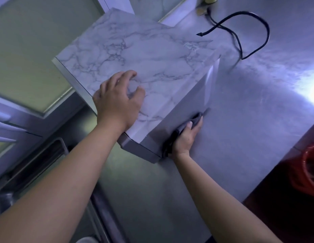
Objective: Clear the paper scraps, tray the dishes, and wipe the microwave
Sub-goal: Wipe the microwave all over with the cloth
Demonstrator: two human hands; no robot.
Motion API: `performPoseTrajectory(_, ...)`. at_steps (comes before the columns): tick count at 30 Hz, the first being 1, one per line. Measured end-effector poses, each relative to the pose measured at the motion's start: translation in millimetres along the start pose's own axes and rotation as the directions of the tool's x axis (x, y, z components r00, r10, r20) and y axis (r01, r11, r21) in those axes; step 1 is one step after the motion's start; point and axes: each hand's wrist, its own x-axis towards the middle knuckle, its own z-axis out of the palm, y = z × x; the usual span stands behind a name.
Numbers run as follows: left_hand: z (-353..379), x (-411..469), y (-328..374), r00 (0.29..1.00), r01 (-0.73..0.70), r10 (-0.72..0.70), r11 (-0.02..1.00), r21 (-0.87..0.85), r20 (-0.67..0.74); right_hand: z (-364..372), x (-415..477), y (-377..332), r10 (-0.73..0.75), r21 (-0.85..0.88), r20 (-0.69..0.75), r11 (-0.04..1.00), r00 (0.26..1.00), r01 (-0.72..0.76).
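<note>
Resting loose-fingered atop the marble-patterned box-shaped microwave (pixel 135 55), the left hand (pixel 117 100) holds nothing; the right hand (pixel 186 137) grips a dark grey cloth (pixel 195 118) against its side. The small white sticker (pixel 191 46) is unreadable.

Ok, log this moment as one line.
stage: microwave wipe | left hand: rests on its top | right hand: holds cloth against its side wall
</note>
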Motion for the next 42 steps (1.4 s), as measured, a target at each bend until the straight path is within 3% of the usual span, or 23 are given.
performPoseTrajectory(5, -0.2, -0.6, 1.4, 1.000, 0.014, -0.014, 1.000, -0.005, 0.006, 3.8, -8.5, -5.0, 0.367, 0.094, -0.012, 0.926, 0.930, -0.365)
performPoseTrajectory(10, -1.1, -0.4, 1.5, 1.000, 0.014, -0.014, 1.000, -0.005, 0.015, 5.6, -45.0, -7.7, 0.566, 0.101, 0.023, 0.818, 0.824, -0.566)
performPoseTrajectory(18, -0.2, 0.3, -0.1, 1.000, 0.017, -0.017, 1.000, 0.005, 0.013, 26.4, -116.1, -29.1, 0.653, -0.060, -0.018, 0.755, 0.757, -0.653)
performPoseTrajectory(22, 0.1, -3.5, 1.9, 1.000, -0.003, 0.003, 1.000, 0.022, 0.030, 28.3, -120.8, -53.0, 0.658, -0.061, 0.076, 0.753, 0.750, -0.655)
performPoseTrajectory(27, -2.0, -3.0, 3.7, 0.999, -0.012, 0.010, 0.999, 0.052, 0.038, 35.4, -149.3, -100.0, 0.423, -0.113, 0.210, 0.906, 0.881, -0.408)
performPoseTrajectory(30, -1.8, -1.8, 2.4, 0.999, -0.011, 0.009, 0.999, 0.052, 0.052, 41.3, -163.7, -112.0, 0.172, -0.146, 0.254, 0.980, 0.952, -0.138)
performPoseTrajectory(32, -1.3, -1.3, 1.4, 0.998, -0.015, 0.012, 0.998, 0.053, 0.056, 44.9, -169.2, -109.5, -0.047, -0.191, 0.243, 0.977, 0.969, 0.095)
performPoseTrajectory(34, -0.9, -0.6, 0.8, 0.998, -0.014, 0.011, 0.998, 0.055, 0.054, 46.1, -169.2, -99.1, -0.253, -0.227, 0.203, 0.928, 0.946, 0.297)
performPoseTrajectory(37, -0.3, 0.7, 0.4, 0.999, -0.011, 0.008, 0.998, 0.054, 0.052, 41.9, -165.9, -65.4, -0.492, -0.263, 0.197, 0.807, 0.848, 0.529)
performPoseTrajectory(40, 0.1, 1.8, -0.4, 0.999, -0.013, 0.010, 0.999, 0.051, 0.048, 34.5, -162.6, -31.7, -0.597, -0.308, 0.256, 0.695, 0.761, 0.649)
performPoseTrajectory(42, 0.6, 1.1, -0.5, 0.999, -0.017, 0.014, 0.998, 0.053, 0.045, 30.1, -162.5, -16.4, -0.605, -0.357, 0.277, 0.657, 0.747, 0.664)
